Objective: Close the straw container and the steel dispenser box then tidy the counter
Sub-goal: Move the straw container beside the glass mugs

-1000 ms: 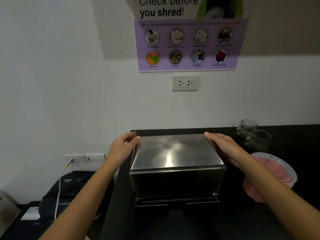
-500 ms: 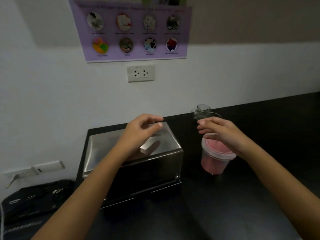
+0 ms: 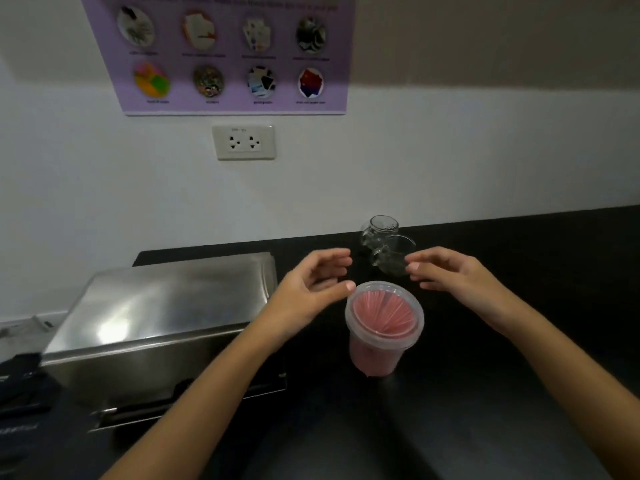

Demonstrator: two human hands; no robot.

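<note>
A clear plastic straw container (image 3: pixel 382 329) full of pink straws stands on the black counter (image 3: pixel 519 375), with a clear lid on top. The steel dispenser box (image 3: pixel 156 327) sits to its left, lid down. My left hand (image 3: pixel 311 289) hovers just above the container's left rim, fingers curled apart and holding nothing; its thumb tip is close to the lid edge. My right hand (image 3: pixel 446 273) floats open behind and to the right of the container, not touching it.
Two clear glass mugs (image 3: pixel 384 247) stand at the back of the counter by the wall, between my hands. A wall socket (image 3: pixel 244 142) and a purple poster (image 3: pixel 225 53) are above. A black machine (image 3: pixel 20 393) sits low at the left, beyond the counter's edge.
Both hands left the steel box and moved right. My left hand came off the box lid to the container's left rim; my right hand rose off the container top. The view shifted right.
</note>
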